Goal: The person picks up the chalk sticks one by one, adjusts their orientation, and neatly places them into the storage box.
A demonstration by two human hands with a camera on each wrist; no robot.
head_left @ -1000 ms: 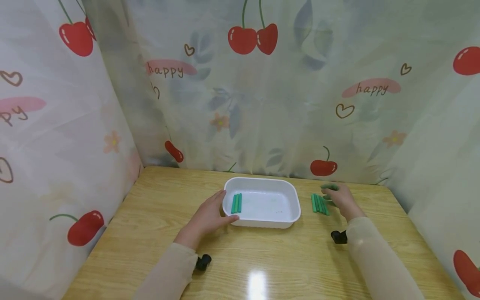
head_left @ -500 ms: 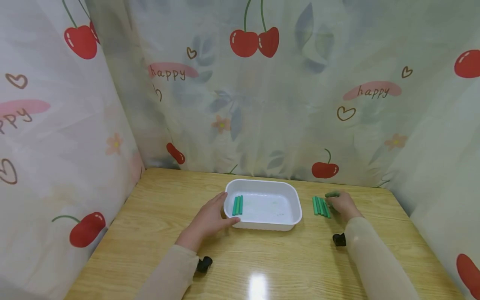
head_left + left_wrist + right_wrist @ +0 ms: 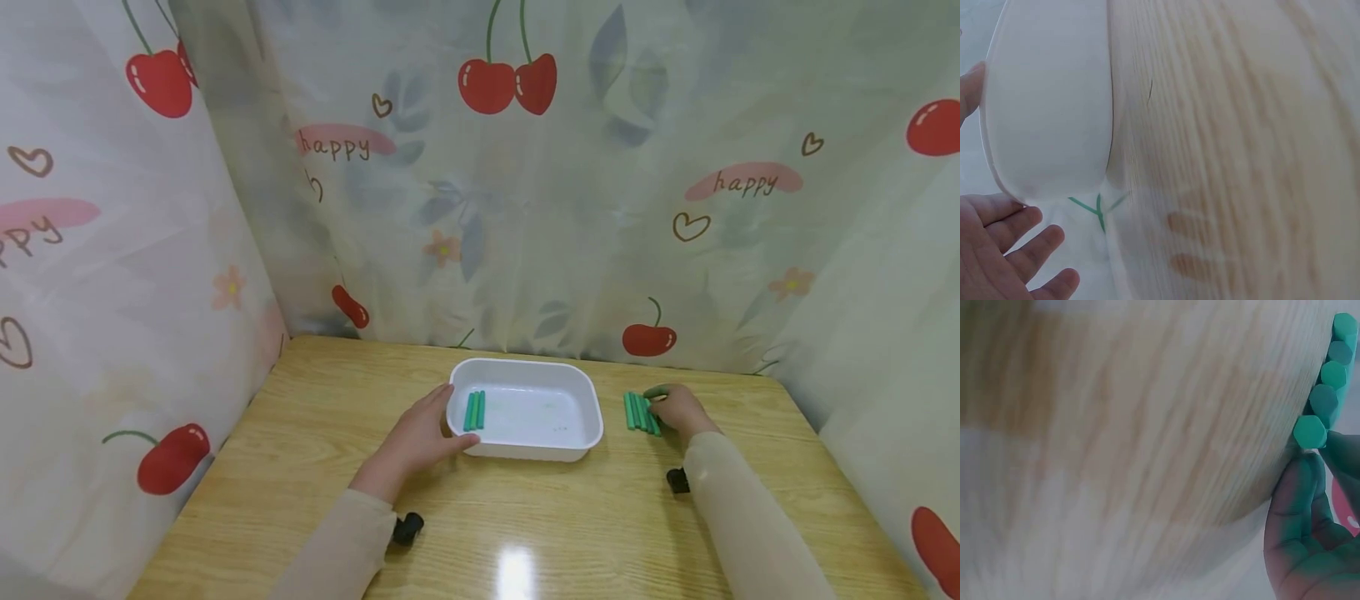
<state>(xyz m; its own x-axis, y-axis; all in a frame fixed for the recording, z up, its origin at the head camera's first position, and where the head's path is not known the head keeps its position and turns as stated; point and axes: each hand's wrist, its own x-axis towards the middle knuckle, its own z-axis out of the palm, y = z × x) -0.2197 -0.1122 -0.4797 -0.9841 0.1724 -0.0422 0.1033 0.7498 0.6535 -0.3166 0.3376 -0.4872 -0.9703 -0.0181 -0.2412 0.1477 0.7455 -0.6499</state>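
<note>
A white plastic tray (image 3: 525, 452) stands on the table with 3 green sticks (image 3: 474, 411) side by side at its left end. My left hand (image 3: 420, 429) holds that end, thumb at the near rim and fingers at the left side; in the left wrist view the thumb and index finger touch the tray wall (image 3: 1050, 100). Right of the tray lies a row of several green hexagonal sticks (image 3: 636, 412). At the row's right end my right hand (image 3: 678, 410) pinches the last green hexagonal stick (image 3: 1310, 432) between thumb and finger. Its fingers look stained green.
The wooden table (image 3: 480, 517) runs back to a printed curtain (image 3: 517, 208) with cherries, which also hangs at both sides. Small dark specks and faint green smudges mark the tray floor. A black wrist camera (image 3: 407, 528) sits under the left wrist, another (image 3: 678, 480) under the right.
My right hand has come down and left from above the row's right end, and its fingers have closed on the last stick. My left hand stays at the tray.
</note>
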